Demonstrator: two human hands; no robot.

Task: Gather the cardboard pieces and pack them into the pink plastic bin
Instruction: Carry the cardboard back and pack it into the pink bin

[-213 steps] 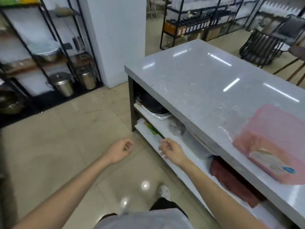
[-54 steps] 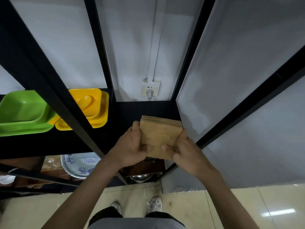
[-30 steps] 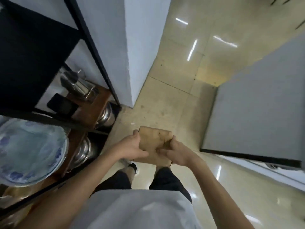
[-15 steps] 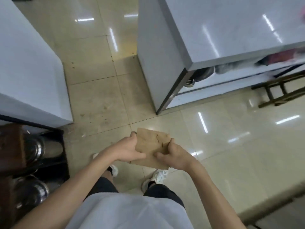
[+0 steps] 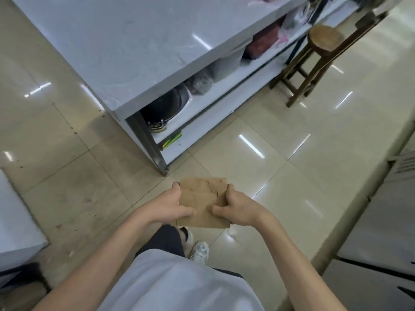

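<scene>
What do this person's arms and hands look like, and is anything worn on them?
Both forearms are bare from the frame's lower edge to the wrist: no sleeves show. The left hand and right hand wear no gloves, and no watch, ring or bracelet is visible.

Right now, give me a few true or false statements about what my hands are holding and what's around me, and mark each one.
1. Both hands grip the cardboard pieces: left hand, right hand. True.
2. The cardboard already lies on the grey table. False: it is held above the tiled floor, in front of the table's corner.
3. A wooden stool stands by the table. True.
4. The shelf under the tabletop is bare. False: a dark pan and other items sit there.
</scene>
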